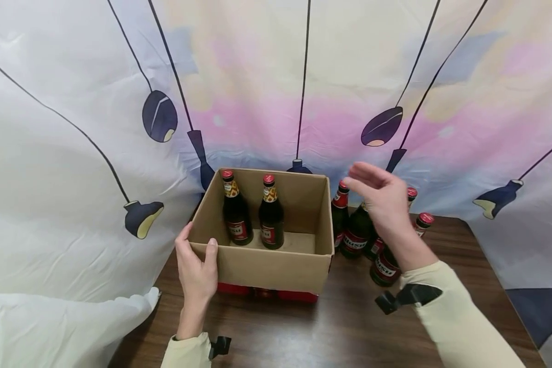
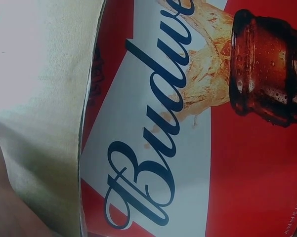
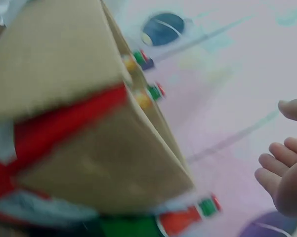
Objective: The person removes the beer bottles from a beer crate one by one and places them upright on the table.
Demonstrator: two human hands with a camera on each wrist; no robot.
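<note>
An open cardboard box (image 1: pixel 271 268) stands on the table with two dark beer bottles (image 1: pixel 237 225) upright inside, toward its left and middle. My left hand (image 1: pixel 200 266) holds the box at its front left corner, thumb on the folded-down front flap and fingers along the left side. Above several beer bottles (image 1: pixel 354 240) at the box's right, my right hand (image 1: pixel 384 197) hovers with fingers extended and nothing in it. The right wrist view shows that hand (image 3: pixel 289 177) apart from the box (image 3: pixel 113 158). Red Budweiser print (image 2: pixel 153 128) covers the box front in the left wrist view.
The dark wooden table (image 1: pixel 267 332) extends in front of the box and to its right. Behind it hangs a curtain (image 1: pixel 257 92) printed with lamps. White cloth (image 1: pixel 69 327) bunches up at the table's left edge.
</note>
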